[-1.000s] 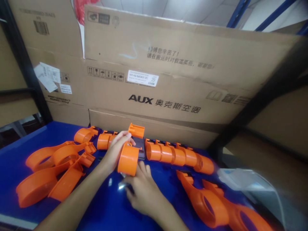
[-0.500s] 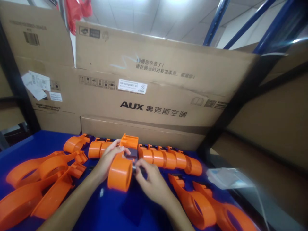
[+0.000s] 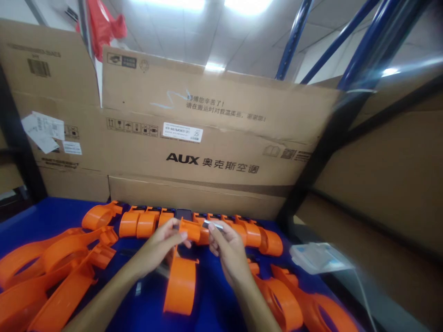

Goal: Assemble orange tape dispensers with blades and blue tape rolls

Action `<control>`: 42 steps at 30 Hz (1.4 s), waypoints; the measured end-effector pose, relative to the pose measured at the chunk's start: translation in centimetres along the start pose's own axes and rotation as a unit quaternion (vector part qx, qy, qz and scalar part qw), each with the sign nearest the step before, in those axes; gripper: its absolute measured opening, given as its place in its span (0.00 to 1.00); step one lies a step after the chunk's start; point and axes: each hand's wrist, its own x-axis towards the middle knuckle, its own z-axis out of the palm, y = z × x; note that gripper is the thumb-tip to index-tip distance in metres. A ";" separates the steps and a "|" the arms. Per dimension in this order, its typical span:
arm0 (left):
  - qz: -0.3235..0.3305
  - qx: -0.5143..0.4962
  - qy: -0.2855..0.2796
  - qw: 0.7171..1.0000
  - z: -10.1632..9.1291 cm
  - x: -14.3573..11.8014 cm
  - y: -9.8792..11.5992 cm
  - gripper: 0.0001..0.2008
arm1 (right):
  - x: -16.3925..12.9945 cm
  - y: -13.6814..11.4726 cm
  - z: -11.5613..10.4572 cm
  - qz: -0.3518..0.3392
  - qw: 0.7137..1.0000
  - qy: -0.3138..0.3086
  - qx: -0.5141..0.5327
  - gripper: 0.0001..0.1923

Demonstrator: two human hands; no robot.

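My left hand point(image 3: 165, 243) is closed around the upper end of an orange plastic tape dispenser point(image 3: 182, 286), whose wide ring hangs below over the blue table. In my right hand point(image 3: 226, 242), thumb and fingers pinch a small thin silvery metal strip point(image 3: 212, 225), close to the dispenser's ridged end. Its exact kind is too blurred to tell. Behind the hands stands a row of similar orange dispensers point(image 3: 129, 223) with black parts on top, partly covered by my fingers. A small dark square object point(image 3: 183, 214) sits in that row.
More orange dispensers point(image 3: 65, 290) lie piled at the left, and others point(image 3: 282, 297) at the front right. A clear plastic box point(image 3: 318, 258) is at the table's right edge. Printed cardboard point(image 3: 221, 138) walls the back, between dark rack posts point(image 3: 311, 166).
The dispenser has come lower and its ridged end is turned toward my right hand. My right hand has risen from beside the ring to that end, the silvery strip now showing.
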 end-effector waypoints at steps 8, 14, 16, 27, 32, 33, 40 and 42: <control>-0.003 -0.014 -0.004 1.000 0.0 0.1 -0.4 0.16 | 0.6 0.7 -0.5 0.034 0.999 -0.012 0.010 0.17; -0.014 -0.034 -0.015 0.999 0.2 -0.2 -0.3 0.15 | 0.6 0.8 -0.5 0.037 0.999 -0.020 0.011 0.16; -0.020 -0.046 -0.016 0.999 0.2 -0.2 -0.4 0.15 | 0.6 0.8 -0.5 0.038 0.999 -0.021 0.014 0.16; -0.048 -0.129 -0.041 0.990 0.2 -0.1 -0.9 0.15 | 0.5 0.0 -0.7 0.038 0.998 -0.040 0.014 0.15; -0.067 -0.157 -0.038 0.985 0.3 -0.2 -0.7 0.15 | 0.5 0.0 -0.7 0.035 0.999 -0.035 0.000 0.15; -0.066 -0.160 -0.036 0.984 0.4 -0.3 -0.6 0.15 | 0.4 0.0 -0.7 0.039 0.999 -0.034 -0.005 0.16; -0.056 -0.152 -0.041 0.986 0.5 -0.2 -0.5 0.15 | 0.6 0.1 -0.7 0.049 0.998 -0.028 -0.030 0.18; -0.054 -0.149 -0.035 0.987 0.6 -0.3 -0.5 0.16 | 0.6 0.2 -0.7 0.046 0.998 -0.030 -0.032 0.18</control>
